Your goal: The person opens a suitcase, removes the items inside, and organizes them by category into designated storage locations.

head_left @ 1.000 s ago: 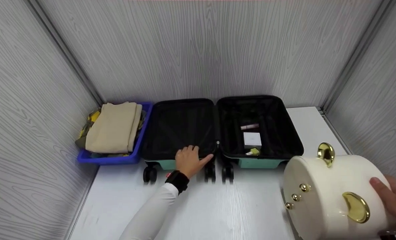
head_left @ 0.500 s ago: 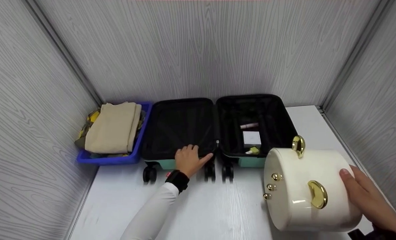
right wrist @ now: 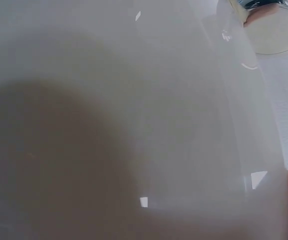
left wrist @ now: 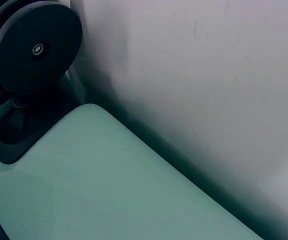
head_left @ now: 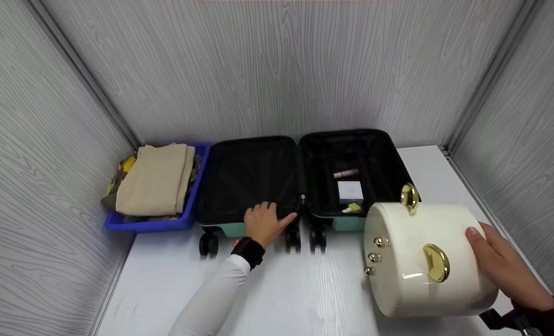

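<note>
Head view: my right hand [head_left: 503, 261] clamps its fingers on the right end of the cream drum-shaped case [head_left: 459, 261], which lies leftward of them, axis left to right, nearer me than the right half of the open suitcase [head_left: 253, 175]; my left hand [head_left: 263, 224], farther off, rests on the left half's near rim, thumb spread from its fingers. Left wrist view: teal shell [left wrist: 99, 180] and black wheel [left wrist: 39, 55], fingers unseen. Right wrist view: the case's glossy wall; no writing legible anywhere.
</note>
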### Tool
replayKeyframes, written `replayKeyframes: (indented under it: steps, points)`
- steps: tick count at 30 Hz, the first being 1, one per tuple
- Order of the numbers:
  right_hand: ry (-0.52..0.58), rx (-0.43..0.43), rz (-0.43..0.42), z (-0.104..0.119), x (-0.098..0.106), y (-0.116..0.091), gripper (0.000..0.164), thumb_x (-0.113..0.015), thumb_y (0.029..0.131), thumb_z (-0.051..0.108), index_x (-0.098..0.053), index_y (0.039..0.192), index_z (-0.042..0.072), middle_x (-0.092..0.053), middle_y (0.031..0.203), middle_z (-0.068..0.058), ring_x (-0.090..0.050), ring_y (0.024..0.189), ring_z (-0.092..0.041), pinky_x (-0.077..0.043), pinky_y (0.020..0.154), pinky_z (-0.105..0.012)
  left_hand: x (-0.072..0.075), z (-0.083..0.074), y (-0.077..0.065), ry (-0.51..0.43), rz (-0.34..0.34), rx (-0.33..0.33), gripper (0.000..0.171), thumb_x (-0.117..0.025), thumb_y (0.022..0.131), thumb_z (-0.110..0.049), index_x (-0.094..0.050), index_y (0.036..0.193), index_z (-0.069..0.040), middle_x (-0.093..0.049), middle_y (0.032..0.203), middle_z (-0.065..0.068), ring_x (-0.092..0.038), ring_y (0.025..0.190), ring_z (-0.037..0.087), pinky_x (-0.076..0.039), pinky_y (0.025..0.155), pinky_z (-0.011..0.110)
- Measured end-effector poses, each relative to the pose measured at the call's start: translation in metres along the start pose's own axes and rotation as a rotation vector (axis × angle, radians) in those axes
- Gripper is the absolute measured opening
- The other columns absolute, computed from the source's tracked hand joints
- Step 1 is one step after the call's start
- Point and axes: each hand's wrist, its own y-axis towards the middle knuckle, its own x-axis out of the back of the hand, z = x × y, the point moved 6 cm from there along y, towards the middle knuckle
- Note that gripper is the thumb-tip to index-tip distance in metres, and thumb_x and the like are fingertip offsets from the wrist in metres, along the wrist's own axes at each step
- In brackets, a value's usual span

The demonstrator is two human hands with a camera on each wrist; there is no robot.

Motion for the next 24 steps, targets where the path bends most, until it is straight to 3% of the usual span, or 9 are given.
replayKeyframes:
  steps: [2,6,10,13,15,17,20,22,24]
  points:
    - [-0.006,-0.017,0.013,0.000,-0.001,0.001,0.057,-0.037,0.119,0.034,-0.044,0.157,-0.009,-0.062,0.134,-0.023,-0.052,0.104,0.013,-0.043,0.082,-0.011,0.000,0.000,0.000,0.001,0.006,0.001,0.082,-0.051,0.097,-0.085,-0.076,0.120,-0.011,-0.076,0.110,0.013,-0.071,0.100,0.034,-0.055,0.090,0.048]
    - [0.003,0.008,0.006,0.002,-0.003,0.001,0.058,-0.037,0.120,0.033,-0.041,0.159,-0.009,-0.057,0.141,-0.031,-0.049,0.108,0.015,-0.040,0.084,-0.009,0.000,0.001,0.001,-0.009,0.015,0.002,0.083,-0.053,0.096,-0.085,-0.076,0.122,-0.010,-0.076,0.111,0.014,-0.071,0.100,0.034,-0.055,0.092,0.049]
    - [0.012,0.048,-0.015,0.003,-0.005,0.000,0.055,-0.037,0.120,0.028,-0.041,0.159,-0.011,-0.058,0.139,-0.027,-0.051,0.108,0.014,-0.041,0.085,-0.007,0.005,0.000,0.001,-0.071,0.020,0.001,0.082,-0.057,0.098,-0.080,-0.073,0.131,-0.007,-0.074,0.124,0.016,-0.071,0.113,0.036,-0.053,0.104,0.054]
    - [0.009,0.021,0.033,0.000,-0.005,0.003,0.058,-0.037,0.120,0.030,-0.036,0.161,-0.011,-0.053,0.144,-0.029,-0.051,0.113,0.010,-0.040,0.086,-0.008,0.016,-0.009,0.000,-0.162,-0.040,-0.032,0.069,-0.065,0.102,-0.066,-0.071,0.134,-0.005,-0.072,0.132,0.018,-0.069,0.120,0.037,-0.050,0.112,0.056]
    - [-0.002,-0.021,0.100,-0.002,-0.004,0.006,0.064,-0.038,0.119,0.034,-0.027,0.164,-0.011,-0.045,0.153,-0.037,-0.055,0.127,-0.007,-0.042,0.089,-0.012,0.027,-0.023,-0.002,-0.257,-0.096,-0.090,0.055,-0.070,0.104,-0.052,-0.072,0.130,-0.004,-0.072,0.131,0.018,-0.069,0.121,0.036,-0.050,0.112,0.055]
    - [-0.023,-0.058,0.171,-0.003,0.000,0.011,0.072,-0.040,0.119,0.035,-0.014,0.167,-0.012,-0.033,0.160,-0.045,-0.052,0.142,-0.036,-0.051,0.102,-0.028,0.038,-0.042,-0.004,-0.366,-0.119,-0.176,0.040,-0.072,0.106,-0.040,-0.074,0.125,-0.005,-0.073,0.126,0.016,-0.070,0.118,0.034,-0.053,0.109,0.052]
    - [-0.071,-0.033,0.207,0.000,0.014,0.022,0.077,-0.046,0.118,0.031,-0.008,0.167,-0.014,-0.026,0.160,-0.052,-0.040,0.141,-0.070,-0.057,0.101,-0.045,0.055,-0.078,-0.010,-0.560,-0.048,-0.332,0.025,-0.072,0.106,-0.029,-0.076,0.117,-0.006,-0.075,0.118,0.011,-0.072,0.110,0.029,-0.059,0.101,0.045]
    - [-0.102,0.031,0.177,0.003,0.027,0.031,0.073,-0.054,0.115,0.025,-0.018,0.166,-0.014,-0.034,0.159,-0.049,-0.059,0.139,-0.047,-0.060,0.097,-0.039,0.066,-0.103,-0.015,-0.670,0.044,-0.435,0.023,-0.072,0.107,-0.027,-0.077,0.114,-0.006,-0.076,0.113,0.009,-0.074,0.104,0.026,-0.061,0.095,0.040]
    - [-0.136,0.122,0.137,0.006,0.040,0.041,0.064,-0.064,0.111,0.020,-0.037,0.162,-0.009,-0.053,0.159,-0.022,-0.067,0.128,-0.008,-0.055,0.085,-0.017,0.074,-0.126,-0.020,-0.742,0.139,-0.527,0.024,-0.073,0.106,-0.027,-0.077,0.115,-0.006,-0.077,0.112,0.009,-0.074,0.103,0.023,-0.061,0.094,0.034]
